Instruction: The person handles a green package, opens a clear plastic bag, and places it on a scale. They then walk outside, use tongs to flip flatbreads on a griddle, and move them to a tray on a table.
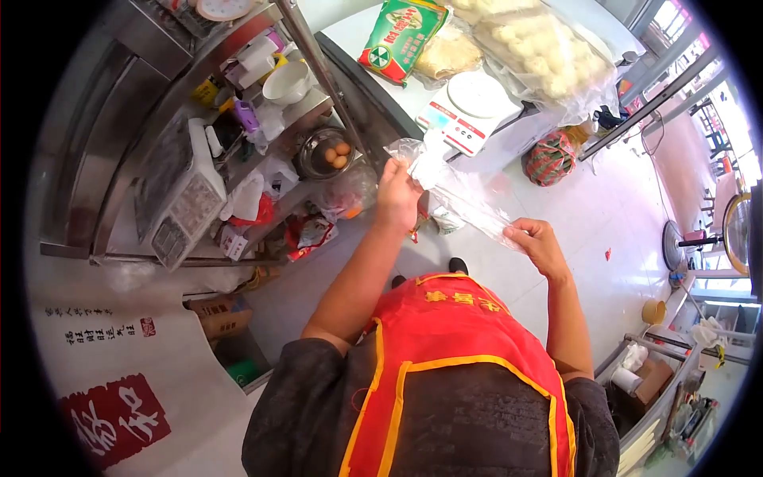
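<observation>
Both hands stretch a clear plastic bag [453,195]: left hand [397,191] pinches its ten o'clock end, right hand [539,242] its four o'clock end. Red apron [461,350] lettering is unreadable; white bench [381,24] beyond.

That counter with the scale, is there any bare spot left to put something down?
Little. The counter is bare only along its near-left corner, between the green packet and the shelf post. The scale and bagged buns crowd the rest. The shelves are packed. Both hands, left and right, hold a clear plastic bag.
</observation>
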Tool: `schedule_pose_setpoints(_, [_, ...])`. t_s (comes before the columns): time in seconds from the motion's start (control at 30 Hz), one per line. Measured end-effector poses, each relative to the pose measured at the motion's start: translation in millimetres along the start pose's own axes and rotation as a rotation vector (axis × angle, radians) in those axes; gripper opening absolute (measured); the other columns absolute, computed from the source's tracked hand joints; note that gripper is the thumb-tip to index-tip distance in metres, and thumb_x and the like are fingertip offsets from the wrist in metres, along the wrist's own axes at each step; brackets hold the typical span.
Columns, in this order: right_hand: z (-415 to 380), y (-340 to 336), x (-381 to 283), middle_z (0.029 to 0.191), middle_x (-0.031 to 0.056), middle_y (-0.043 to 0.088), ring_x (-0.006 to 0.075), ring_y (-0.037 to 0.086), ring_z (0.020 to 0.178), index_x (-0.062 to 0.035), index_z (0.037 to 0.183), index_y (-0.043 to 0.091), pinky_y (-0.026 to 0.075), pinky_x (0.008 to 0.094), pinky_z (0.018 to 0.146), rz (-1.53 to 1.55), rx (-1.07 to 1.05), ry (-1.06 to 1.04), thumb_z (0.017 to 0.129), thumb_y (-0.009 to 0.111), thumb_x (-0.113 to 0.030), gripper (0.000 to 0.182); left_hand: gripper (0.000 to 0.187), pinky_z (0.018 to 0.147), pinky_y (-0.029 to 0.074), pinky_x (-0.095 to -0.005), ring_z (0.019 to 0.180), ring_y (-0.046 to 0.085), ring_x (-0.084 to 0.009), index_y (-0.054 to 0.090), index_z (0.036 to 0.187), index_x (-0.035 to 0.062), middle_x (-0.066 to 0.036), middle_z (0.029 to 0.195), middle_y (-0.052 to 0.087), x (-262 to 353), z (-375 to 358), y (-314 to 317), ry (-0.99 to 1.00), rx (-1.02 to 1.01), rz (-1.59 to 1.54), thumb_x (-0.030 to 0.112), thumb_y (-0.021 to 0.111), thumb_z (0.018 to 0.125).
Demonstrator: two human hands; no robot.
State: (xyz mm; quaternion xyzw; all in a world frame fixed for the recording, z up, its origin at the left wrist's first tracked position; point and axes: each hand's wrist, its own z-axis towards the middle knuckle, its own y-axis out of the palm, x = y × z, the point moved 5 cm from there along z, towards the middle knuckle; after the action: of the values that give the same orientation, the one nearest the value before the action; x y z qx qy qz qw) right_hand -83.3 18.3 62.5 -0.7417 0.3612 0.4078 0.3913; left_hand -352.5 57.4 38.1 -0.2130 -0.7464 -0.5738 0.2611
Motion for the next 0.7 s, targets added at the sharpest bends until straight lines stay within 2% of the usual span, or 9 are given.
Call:
schedule_pose_setpoints(0.07, [8.3,-2.6,19.1,0.083,0.0013,0.058,0.0090,0.050,0.068,-0.0021,0.098,0.063,0.041,0.0244,0.061,-0.080,-0.042,0.075,0.078,0.071,-0.019,0.027,0.012,0.077,0.045,-0.0282,0.086,0.054,-0.0128,0.045,0.098,0.0062,-0.005,0.095,0.055,6.9,-8.1,16.1,0.050,0.061,0.087,0.017,0.041,0.097])
schedule_pose_setpoints(0.17, [-1.2,1.5,-28.8,0.119,0.0097,0.053,0.0138,0.054,0.080,-0.0041,0.114,0.055,0.045,0.0258,0.066,-0.776,0.521,-0.627,0.078,0.071,-0.021,0.043,0.013,0.068,0.043,-0.0233,0.076,0.050,-0.0073,0.046,0.093,0.0063,-0.001,0.085,0.052,-0.7,-10.8,17.3,0.196,0.036,0.323,0.018,0.041,0.097])
schedule_pose_setpoints(0.27, [-3.1,16.0,-95.5,0.138,0.0148,0.034,0.0183,0.054,0.087,-0.0060,0.123,0.048,0.047,0.0280,0.068,-0.344,0.435,-0.680,0.077,0.070,-0.017,0.052,0.015,0.064,0.039,-0.0224,0.072,0.042,-0.0057,0.048,0.091,0.0053,0.001,0.080,0.047,-9.9,-22.0,31.5,0.222,-0.044,0.491,0.018,0.042,0.096])
schedule_pose_setpoints(0.37, [5.3,38.1,-117.6,0.121,0.0105,0.052,0.0141,0.055,0.081,-0.0043,0.116,0.054,0.046,0.0257,0.066,-0.300,0.257,-0.710,0.079,0.067,-0.011,0.039,0.017,0.062,0.039,-0.0219,0.071,0.042,-0.0051,0.049,0.090,0.0041,0.002,0.077,0.046,-26.9,-23.4,43.5,0.291,-0.126,0.600,0.019,0.044,0.096])
schedule_pose_setpoints(0.47, [40.3,25.0,-62.8,0.096,0.0041,0.062,0.0095,0.055,0.075,-0.0035,0.107,0.060,0.044,0.0226,0.063,-0.034,0.223,-0.403,0.083,0.063,-0.008,0.025,0.020,0.061,0.038,-0.0212,0.069,0.043,-0.0054,0.050,0.089,0.0042,0.002,0.075,0.047,-21.7,-27.1,46.3,0.248,-0.053,0.608,0.023,0.046,0.096])
schedule_pose_setpoints(0.5, [40.4,15.5,-59.9,0.075,-0.0015,0.060,0.0054,0.051,0.068,-0.0027,0.095,0.063,0.042,0.0204,0.060,0.114,0.304,-0.368,0.085,0.059,-0.007,0.012,0.022,0.060,0.039,-0.0211,0.069,0.043,-0.0057,0.051,0.089,0.0042,0.002,0.074,0.047,-16.9,-28.1,45.5,0.189,-0.020,0.522,0.025,0.047,0.095])
schedule_pose_setpoints(0.6, [47.5,-14.9,-30.6,0.075,-0.0013,0.057,0.0070,0.049,0.062,-0.0039,0.089,0.058,0.041,0.0212,0.056,0.778,0.375,-0.249,0.089,0.056,-0.010,0.007,0.028,0.060,0.039,-0.0209,0.068,0.045,-0.0067,0.053,0.091,0.0040,0.001,0.074,0.049,-9.9,-37.6,33.1,-0.081,0.083,0.325,0.032,0.050,0.094])
schedule_pose_setpoints(0.67, [44.0,-27.7,-20.1,0.075,-0.0011,0.057,0.0074,0.050,0.062,-0.0045,0.090,0.058,0.040,0.0204,0.056,0.920,0.340,-0.197,0.089,0.056,-0.011,0.007,0.031,0.060,0.040,-0.0211,0.068,0.046,-0.0074,0.054,0.094,0.0038,0.001,0.075,0.052,-27.0,-58.5,15.7,-0.369,0.159,0.274,0.034,0.052,0.092])
schedule_pose_setpoints(0.7, [41.5,-31.9,-16.5,0.075,-0.0010,0.057,0.0076,0.050,0.062,-0.0048,0.091,0.057,0.040,0.0200,0.056,0.993,0.323,-0.174,0.090,0.056,-0.012,0.007,0.030,0.060,0.041,-0.0233,0.068,0.048,-0.0092,0.055,0.093,0.0037,0.000,0.078,0.055,-29.8,-71.1,12.6,-0.305,-0.066,0.601,0.034,0.053,0.091])
